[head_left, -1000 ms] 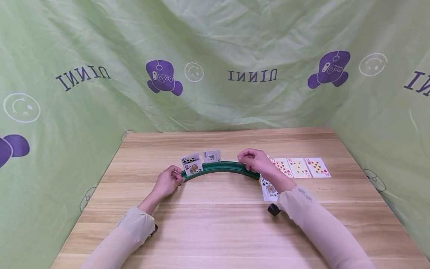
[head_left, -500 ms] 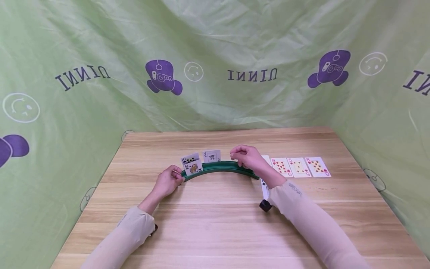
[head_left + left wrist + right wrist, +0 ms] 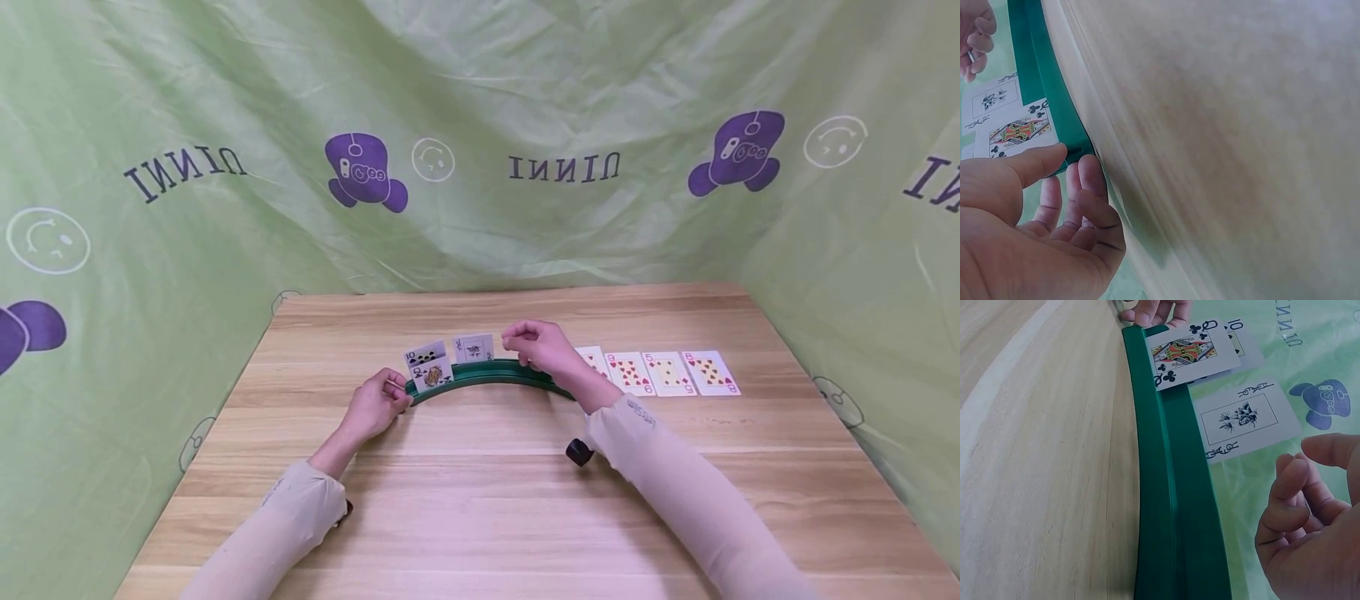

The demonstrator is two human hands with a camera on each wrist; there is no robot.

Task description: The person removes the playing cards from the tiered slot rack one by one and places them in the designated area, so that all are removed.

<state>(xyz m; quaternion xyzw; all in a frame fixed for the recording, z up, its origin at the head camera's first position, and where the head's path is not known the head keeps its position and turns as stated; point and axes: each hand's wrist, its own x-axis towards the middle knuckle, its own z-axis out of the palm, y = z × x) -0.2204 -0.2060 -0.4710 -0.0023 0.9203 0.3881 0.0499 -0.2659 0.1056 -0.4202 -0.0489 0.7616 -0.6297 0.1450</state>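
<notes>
My left hand (image 3: 377, 404) grips the left end of a curved green card holder (image 3: 483, 372), its thumb pressing on top in the left wrist view. A queen of clubs (image 3: 432, 375) stands in the front groove at that end, overlapping a black ten (image 3: 425, 353) behind it. To their right a joker (image 3: 473, 348) leans upright in the rear groove. My right hand (image 3: 546, 348) hovers over the holder just right of the joker. Its fingers (image 3: 1284, 515) are loosely bent, with a gap between thumb and fingertips and nothing in them.
On the table's right lie a nine of hearts (image 3: 630, 373), a five of diamonds (image 3: 665, 373) and an eight of hearts (image 3: 709, 372), face up in a row. Another red card (image 3: 591, 357) is partly hidden by my right hand. Green cloth walls (image 3: 480, 250) border the wooden table (image 3: 465, 517).
My right hand has moved left along the holder toward the joker, and its arm now covers the king of spades seen earlier. My left hand stays on the holder's end.
</notes>
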